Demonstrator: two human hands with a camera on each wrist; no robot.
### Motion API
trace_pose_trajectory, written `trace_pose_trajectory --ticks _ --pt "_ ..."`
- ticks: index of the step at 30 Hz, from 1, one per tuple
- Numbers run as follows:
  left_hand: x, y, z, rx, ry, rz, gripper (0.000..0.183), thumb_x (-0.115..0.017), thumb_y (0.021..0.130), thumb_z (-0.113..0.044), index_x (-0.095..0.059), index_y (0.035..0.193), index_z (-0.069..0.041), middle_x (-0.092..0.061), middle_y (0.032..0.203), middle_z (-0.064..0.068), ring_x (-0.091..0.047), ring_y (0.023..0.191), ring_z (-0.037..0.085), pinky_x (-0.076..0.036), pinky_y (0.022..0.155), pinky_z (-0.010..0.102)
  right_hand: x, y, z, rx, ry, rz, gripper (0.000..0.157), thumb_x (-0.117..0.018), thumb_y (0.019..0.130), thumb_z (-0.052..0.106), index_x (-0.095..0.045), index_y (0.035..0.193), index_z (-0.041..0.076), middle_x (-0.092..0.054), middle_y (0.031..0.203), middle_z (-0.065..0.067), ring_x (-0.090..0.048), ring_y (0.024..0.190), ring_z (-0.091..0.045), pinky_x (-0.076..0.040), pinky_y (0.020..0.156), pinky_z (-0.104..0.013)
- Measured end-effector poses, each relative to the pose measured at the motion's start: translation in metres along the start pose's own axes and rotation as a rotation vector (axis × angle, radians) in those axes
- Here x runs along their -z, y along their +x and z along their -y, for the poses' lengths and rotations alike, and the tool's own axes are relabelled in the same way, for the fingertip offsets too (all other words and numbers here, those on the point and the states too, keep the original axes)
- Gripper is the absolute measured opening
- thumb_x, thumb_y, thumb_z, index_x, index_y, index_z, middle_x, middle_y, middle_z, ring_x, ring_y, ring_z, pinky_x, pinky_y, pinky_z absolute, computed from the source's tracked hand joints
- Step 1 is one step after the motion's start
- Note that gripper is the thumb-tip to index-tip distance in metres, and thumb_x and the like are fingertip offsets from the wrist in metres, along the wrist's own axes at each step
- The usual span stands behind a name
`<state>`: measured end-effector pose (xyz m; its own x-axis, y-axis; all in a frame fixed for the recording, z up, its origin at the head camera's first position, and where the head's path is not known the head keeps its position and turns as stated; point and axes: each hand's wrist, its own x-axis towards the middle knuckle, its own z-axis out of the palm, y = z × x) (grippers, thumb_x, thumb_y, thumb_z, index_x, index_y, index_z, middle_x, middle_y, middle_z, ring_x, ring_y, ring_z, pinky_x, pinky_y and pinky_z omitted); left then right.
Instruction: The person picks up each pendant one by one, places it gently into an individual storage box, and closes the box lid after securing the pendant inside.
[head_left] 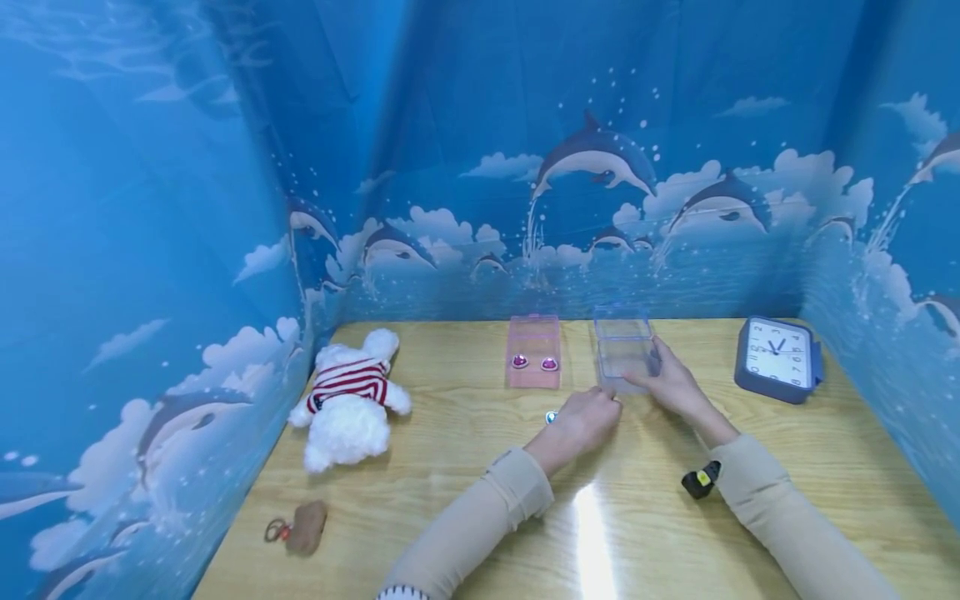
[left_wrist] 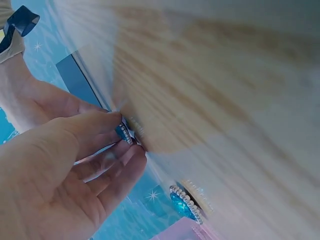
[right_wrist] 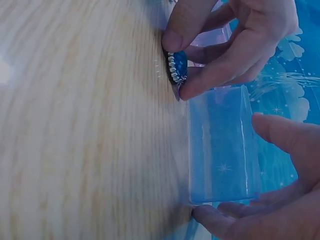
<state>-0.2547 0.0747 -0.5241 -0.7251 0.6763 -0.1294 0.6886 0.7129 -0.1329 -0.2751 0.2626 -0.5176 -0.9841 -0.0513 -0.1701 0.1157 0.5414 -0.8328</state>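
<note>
My left hand [head_left: 585, 421] is low over the table and pinches a blue gem earring [right_wrist: 178, 67] edged with small silver beads between thumb and fingers. A matching blue earring [left_wrist: 185, 204] lies on the table, partly behind that hand in the head view [head_left: 551, 416]. Just right of it stands a clear bluish plastic box [head_left: 622, 354], lid raised at the back. My right hand [head_left: 671, 383] holds this box at its right side, thumb along the near edge and fingers round the far side. No earring shows inside the box.
Left of the clear box, an open pink box [head_left: 534, 379] contains two magenta gem earrings [head_left: 549, 364]. A blue square clock [head_left: 776, 358] lies at the right. At the left are a white plush toy [head_left: 348, 417] in a striped top and a brown keyring pouch [head_left: 306, 529].
</note>
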Motion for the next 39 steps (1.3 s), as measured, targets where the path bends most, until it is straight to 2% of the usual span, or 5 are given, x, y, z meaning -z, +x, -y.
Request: trace_pose_trajectory --ticks 7,16,26,31,39 --pt "0.005 -0.006 0.003 0.01 -0.095 -0.035 0.03 -0.062 0.105 -0.022 -0.068 0.134 -0.021 -0.066 0.132 -0.002 -0.071 0.11 0.012 -0.062 0.093 0.021 -0.002 -0.002 0.001 -0.009 0.014 -0.014 0.105 -0.068 0.103 0.033 0.008 0.167 -0.001 -0.001 0.172 -0.035 -0.008 0.158 -0.058 -0.014 0.129 -0.072" --pt "0.025 -0.011 0.014 0.006 -0.241 -0.138 0.033 -0.069 0.102 -0.02 -0.066 0.134 -0.018 -0.067 0.126 -0.001 -0.071 0.102 0.011 -0.061 0.088 0.018 -0.003 -0.004 0.0 -0.024 0.043 -0.019 0.106 -0.07 0.102 0.034 0.007 0.167 0.001 -0.002 0.173 -0.033 -0.009 0.159 -0.056 -0.015 0.13 -0.071" --pt "0.035 0.002 0.029 0.132 -0.354 -0.26 0.034 -0.068 0.101 -0.017 -0.069 0.135 -0.015 -0.067 0.128 0.003 -0.07 0.108 0.015 -0.062 0.091 0.021 -0.007 -0.007 0.001 0.008 0.057 -0.003 0.106 -0.071 0.101 0.029 0.007 0.167 0.001 -0.008 0.172 -0.036 -0.014 0.157 -0.059 -0.02 0.128 -0.073" --pt "0.034 0.009 0.033 0.156 -0.388 -0.274 0.033 -0.069 0.1 -0.014 -0.07 0.133 -0.015 -0.067 0.126 0.001 -0.069 0.108 0.016 -0.061 0.092 0.022 -0.01 -0.007 0.0 0.021 0.064 -0.016 0.102 -0.071 0.101 0.025 0.003 0.168 0.002 -0.014 0.171 -0.037 -0.016 0.157 -0.058 -0.02 0.128 -0.072" --pt "0.032 0.018 0.04 0.199 -0.422 -0.264 0.035 -0.066 0.1 -0.013 -0.069 0.135 -0.016 -0.066 0.128 0.001 -0.066 0.113 0.017 -0.061 0.094 0.024 -0.013 -0.005 -0.001 0.006 0.042 0.0 0.101 -0.068 0.102 0.026 0.005 0.168 0.0 -0.008 0.172 -0.035 -0.013 0.158 -0.056 -0.021 0.129 -0.071"
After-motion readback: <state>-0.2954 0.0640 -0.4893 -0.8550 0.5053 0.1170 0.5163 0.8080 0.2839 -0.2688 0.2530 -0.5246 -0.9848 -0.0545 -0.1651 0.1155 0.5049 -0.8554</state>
